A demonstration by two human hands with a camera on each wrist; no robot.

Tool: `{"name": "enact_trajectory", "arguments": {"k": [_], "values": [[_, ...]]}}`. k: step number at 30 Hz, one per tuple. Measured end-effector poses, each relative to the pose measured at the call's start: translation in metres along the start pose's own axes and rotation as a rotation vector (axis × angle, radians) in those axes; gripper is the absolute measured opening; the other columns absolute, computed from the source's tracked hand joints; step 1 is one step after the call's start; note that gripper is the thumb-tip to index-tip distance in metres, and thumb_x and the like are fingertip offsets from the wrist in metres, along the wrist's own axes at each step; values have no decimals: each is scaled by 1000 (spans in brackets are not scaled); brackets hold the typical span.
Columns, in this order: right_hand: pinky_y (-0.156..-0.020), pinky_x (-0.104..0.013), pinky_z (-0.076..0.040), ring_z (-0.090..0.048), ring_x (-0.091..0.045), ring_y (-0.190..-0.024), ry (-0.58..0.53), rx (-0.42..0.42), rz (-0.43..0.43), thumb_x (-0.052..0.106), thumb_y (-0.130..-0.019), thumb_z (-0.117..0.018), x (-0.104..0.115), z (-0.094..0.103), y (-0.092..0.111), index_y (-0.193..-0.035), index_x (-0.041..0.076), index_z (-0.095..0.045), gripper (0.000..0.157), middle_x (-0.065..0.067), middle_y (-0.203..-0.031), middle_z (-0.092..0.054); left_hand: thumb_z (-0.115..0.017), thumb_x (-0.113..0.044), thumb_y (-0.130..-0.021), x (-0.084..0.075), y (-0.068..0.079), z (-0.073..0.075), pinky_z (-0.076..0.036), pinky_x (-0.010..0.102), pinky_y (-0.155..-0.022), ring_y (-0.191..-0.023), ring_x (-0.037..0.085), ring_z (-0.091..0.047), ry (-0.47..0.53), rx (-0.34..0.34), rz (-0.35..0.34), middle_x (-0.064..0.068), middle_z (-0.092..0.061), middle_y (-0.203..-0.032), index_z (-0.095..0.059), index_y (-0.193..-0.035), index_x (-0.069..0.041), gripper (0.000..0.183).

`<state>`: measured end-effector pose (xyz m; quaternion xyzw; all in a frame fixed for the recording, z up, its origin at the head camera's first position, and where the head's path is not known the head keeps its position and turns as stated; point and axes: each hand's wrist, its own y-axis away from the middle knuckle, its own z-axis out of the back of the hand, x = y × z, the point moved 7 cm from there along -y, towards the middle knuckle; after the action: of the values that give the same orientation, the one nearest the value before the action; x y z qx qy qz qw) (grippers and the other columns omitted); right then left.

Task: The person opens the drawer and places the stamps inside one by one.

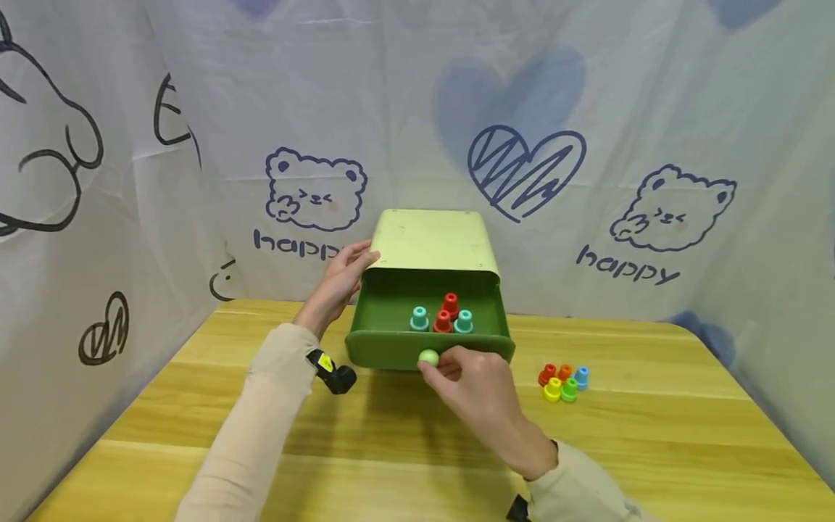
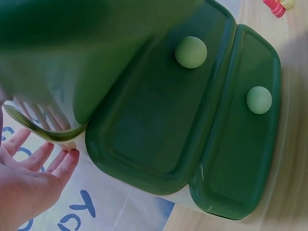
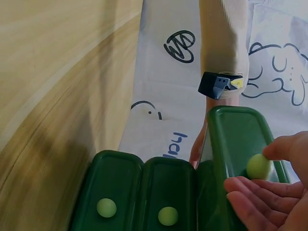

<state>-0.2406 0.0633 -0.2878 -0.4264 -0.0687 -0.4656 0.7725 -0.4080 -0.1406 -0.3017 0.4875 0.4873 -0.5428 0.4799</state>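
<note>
A small drawer cabinet (image 1: 433,239) with a pale yellow-green shell stands on the table, its top drawer (image 1: 381,351) pulled out. Inside that green drawer are two teal pegs (image 1: 420,319) and two red pegs (image 1: 450,303), all upright. My right hand (image 1: 483,388) pinches the drawer's round light-green knob (image 1: 428,357) between thumb and fingers; the right wrist view shows this from the side. Against the cabinet's left side, near the top, rests my left hand (image 1: 342,279). Its extended fingers (image 2: 67,168) touch the shell in the left wrist view.
Two lower drawers, the middle one (image 2: 144,130) and the bottom one (image 2: 231,149), are closed, each with a round knob. Right of the cabinet, several coloured pegs (image 1: 569,390) stand grouped on the wooden table (image 1: 652,435). A printed white cloth (image 1: 404,109) hangs behind.
</note>
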Motion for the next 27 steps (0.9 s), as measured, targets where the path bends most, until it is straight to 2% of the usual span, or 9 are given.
{"name": "enact_trajectory", "arguments": {"k": [7,13,20,26,27], "values": [[-53,-18,-51,-61,-6,-56,-47,-120,58,17,-80,-78,-1,3,-4,-72,3,-69,18,0,-65,-67,-57,-29,-96,0,0,0,-21,49,-114,-138,29,-28,22,5,-2,15,-31,-149,-33,-149,-10,61],[-54,-21,-53,-62,-10,-57,-84,-154,68,13,-82,-76,-6,2,-12,-74,2,-69,16,-2,-66,-67,-56,-29,-97,0,-1,-1,-21,47,-115,-138,29,-30,37,20,-3,16,-31,-149,-32,-150,-9,61],[-56,-26,-54,-64,-12,-58,-82,-162,22,19,-84,-75,-17,-4,-25,-75,1,-70,20,-3,-67,-68,-56,-29,-96,-1,-2,0,-25,48,-113,-137,29,-31,11,25,6,16,-31,-150,-31,-150,-9,63],[-57,-30,-55,-64,-14,-59,-78,-163,-6,22,-85,-75,-25,-9,-36,-76,2,-71,22,-4,-68,-69,-56,-31,-97,-2,-1,2,-35,36,-105,-132,26,-35,-11,26,18,13,-32,-150,-32,-150,-11,62],[-57,-30,-55,-64,-14,-60,-81,-162,-13,22,-85,-74,-27,-10,-37,-76,2,-71,22,-4,-68,-69,-56,-31,-97,-2,-1,2,-37,32,-100,-129,26,-36,-19,26,18,13,-32,-150,-32,-150,-11,62]]}}
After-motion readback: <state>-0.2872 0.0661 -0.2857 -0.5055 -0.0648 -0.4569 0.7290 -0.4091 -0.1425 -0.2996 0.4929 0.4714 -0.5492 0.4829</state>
